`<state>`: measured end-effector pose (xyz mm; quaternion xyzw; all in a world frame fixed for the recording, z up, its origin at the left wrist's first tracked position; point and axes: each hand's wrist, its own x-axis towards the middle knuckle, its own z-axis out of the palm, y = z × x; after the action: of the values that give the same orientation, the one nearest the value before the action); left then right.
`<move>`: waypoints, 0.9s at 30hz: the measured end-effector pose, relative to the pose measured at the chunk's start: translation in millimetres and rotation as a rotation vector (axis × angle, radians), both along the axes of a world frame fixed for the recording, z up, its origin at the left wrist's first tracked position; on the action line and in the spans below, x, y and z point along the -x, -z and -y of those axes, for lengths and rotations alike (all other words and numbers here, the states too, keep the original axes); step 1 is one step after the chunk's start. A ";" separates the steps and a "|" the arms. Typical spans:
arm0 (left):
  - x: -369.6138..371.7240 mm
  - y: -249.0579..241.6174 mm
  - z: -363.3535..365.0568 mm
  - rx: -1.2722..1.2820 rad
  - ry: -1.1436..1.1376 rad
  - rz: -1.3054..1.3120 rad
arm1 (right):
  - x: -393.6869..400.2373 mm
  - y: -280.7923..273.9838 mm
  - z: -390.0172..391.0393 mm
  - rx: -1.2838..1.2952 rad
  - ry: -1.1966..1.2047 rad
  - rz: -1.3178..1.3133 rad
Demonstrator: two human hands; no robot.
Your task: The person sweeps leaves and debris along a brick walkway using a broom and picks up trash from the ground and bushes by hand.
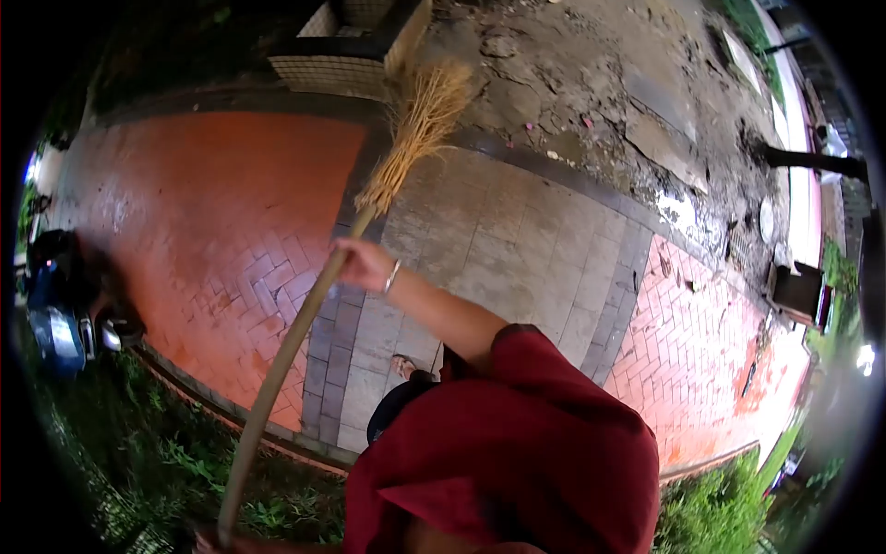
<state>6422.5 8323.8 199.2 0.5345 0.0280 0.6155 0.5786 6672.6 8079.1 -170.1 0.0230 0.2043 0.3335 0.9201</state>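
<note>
one hand [365, 265] clasps the broom [291, 346] just below its bristles [423, 129], the other hand [210, 539] its handle's [256, 434] opposite end.

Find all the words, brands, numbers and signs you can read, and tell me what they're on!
There are none that can be read.
The broom and red shirt show no lettering.
What looks like a vehicle is too dark and blurred to tell.

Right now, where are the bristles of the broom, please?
In the head view, the bristles are near the top, slightly left of centre. They appear by the tiled box's lower right corner, above the hand wearing a bracelet.
</note>
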 end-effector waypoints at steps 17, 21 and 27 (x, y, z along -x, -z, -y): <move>-40.3 236.0 25.2 0.709 0.986 -0.365 | 330.6 63.9 267.2 0.318 0.320 -0.436; 21.3 248.3 28.1 0.763 0.973 -0.299 | 379.9 63.7 273.1 0.376 0.377 -0.365; 201.4 251.4 -57.8 0.818 0.774 -0.035 | 416.5 64.9 227.7 0.576 0.018 -0.016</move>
<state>6221.1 8381.6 -52.3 0.2481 0.0757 0.2884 0.9217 6256.1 7851.4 -235.0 -0.2348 0.2978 0.2534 0.8899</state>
